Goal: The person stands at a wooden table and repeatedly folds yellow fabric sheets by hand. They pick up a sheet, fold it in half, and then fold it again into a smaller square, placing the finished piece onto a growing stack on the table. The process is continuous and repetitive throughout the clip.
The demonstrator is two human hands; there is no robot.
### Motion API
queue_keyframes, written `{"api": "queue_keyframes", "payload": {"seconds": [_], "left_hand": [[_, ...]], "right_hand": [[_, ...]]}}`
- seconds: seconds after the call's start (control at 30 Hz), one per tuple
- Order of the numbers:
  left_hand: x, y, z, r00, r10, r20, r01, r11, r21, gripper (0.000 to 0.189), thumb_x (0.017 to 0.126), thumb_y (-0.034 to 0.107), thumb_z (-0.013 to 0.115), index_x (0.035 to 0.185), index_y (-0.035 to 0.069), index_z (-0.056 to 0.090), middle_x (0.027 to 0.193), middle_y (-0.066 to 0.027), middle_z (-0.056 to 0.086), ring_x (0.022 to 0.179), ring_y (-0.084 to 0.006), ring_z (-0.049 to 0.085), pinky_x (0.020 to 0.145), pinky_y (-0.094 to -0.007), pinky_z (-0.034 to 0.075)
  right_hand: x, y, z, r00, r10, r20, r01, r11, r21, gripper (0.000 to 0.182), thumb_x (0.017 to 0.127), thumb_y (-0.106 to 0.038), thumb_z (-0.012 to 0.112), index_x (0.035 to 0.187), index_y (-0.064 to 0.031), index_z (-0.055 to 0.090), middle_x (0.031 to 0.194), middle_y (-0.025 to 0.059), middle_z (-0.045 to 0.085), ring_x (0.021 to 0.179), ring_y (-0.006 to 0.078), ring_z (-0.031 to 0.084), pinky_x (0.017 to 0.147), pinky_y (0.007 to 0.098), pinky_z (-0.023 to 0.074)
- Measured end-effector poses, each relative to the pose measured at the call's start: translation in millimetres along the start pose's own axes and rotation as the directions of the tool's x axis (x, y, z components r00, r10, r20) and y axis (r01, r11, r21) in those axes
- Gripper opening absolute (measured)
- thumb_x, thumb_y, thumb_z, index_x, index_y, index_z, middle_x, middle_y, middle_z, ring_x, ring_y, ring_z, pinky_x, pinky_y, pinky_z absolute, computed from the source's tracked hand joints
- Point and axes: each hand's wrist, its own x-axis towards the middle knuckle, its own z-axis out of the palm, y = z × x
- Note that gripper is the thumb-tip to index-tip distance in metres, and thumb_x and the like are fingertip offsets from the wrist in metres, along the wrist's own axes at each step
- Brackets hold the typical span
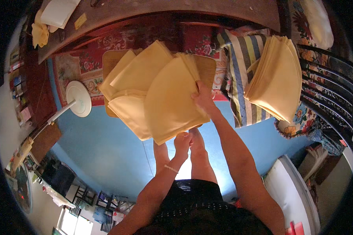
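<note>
Several stacks of thin, fan-shaped yellow sheets (138,72) overlap on a wooden board (207,66) in front of me; whether they are cloth or paper I cannot tell. My right hand (203,96) grips the right side of the nearest yellow stack (173,100), its thumb on top. That stack's upper right edges are blurred. Below the same stack's bottom edge, my left hand (182,142), with a beaded bracelet at the wrist, has its fingers curled. The edge lies close to its knuckles, and its grip is not clear.
Another yellow stack (278,79) lies on a striped cloth (242,67) at the right, beside a dark slatted chair part (329,76). A brown tabletop (170,7) crosses the far side. At left is a round white stand base (78,99) on a floral rug (89,63).
</note>
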Motion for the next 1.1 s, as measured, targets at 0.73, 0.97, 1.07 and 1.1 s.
{"api": "queue_keyframes", "payload": {"seconds": [0.73, 0.97, 1.07, 1.1], "left_hand": [[69, 117, -28, 0.388, 0.797, 0.463, -0.199, -0.418, 0.886, 0.067, 0.078, 0.046, 0.049, 0.130, 0.007, 0.034, 0.139, -0.0186, 0.021, 0.126, -0.0395, 0.018, 0.100, -0.0545, 0.011], [41, 110, 62, 0.347, 0.814, 0.465, -0.707, -0.099, 0.700, 0.052, 0.077, 0.029, 0.058, 0.118, 0.002, 0.044, 0.118, -0.0182, 0.045, 0.111, -0.0341, 0.040, 0.095, -0.0460, 0.028], [-16, 122, 177, 0.615, 0.631, 0.473, -0.778, 0.584, 0.233, 0.045, 0.077, 0.022, 0.063, 0.112, -0.002, 0.048, 0.103, -0.0138, 0.057, 0.095, -0.0237, 0.054, 0.084, -0.0343, 0.041], [-1, 116, 195, 0.614, 0.669, 0.419, -0.766, 0.632, 0.115, 0.045, 0.075, 0.020, 0.066, 0.110, -0.003, 0.048, 0.093, -0.0093, 0.060, 0.082, -0.0149, 0.057, 0.072, -0.0271, 0.046]], "right_hand": [[-64, -18, -61, 0.962, 0.198, -0.187, -0.208, 0.977, -0.035, 0.050, 0.073, -0.024, 0.063, 0.112, 0.0010, 0.043, 0.106, 0.0199, 0.050, 0.099, 0.0342, 0.047, 0.082, 0.0422, 0.0382], [-103, 9, -145, 0.448, 0.866, -0.221, 0.075, 0.210, 0.975, 0.016, 0.085, -0.015, 0.054, 0.097, -0.0041, 0.053, 0.086, 0.0054, 0.058, 0.077, 0.0149, 0.056, 0.062, 0.0274, 0.0453], [-101, 20, -178, 0.488, 0.869, -0.080, 0.171, -0.005, 0.985, 0.019, 0.086, -0.019, 0.053, 0.095, -0.0024, 0.054, 0.084, 0.0070, 0.059, 0.075, 0.0165, 0.057, 0.061, 0.0276, 0.0453], [-94, 17, -184, 0.552, 0.833, -0.032, 0.177, -0.080, 0.981, 0.020, 0.086, -0.020, 0.053, 0.095, -0.0020, 0.054, 0.085, 0.0074, 0.059, 0.075, 0.0170, 0.057, 0.061, 0.0275, 0.0454]]}}
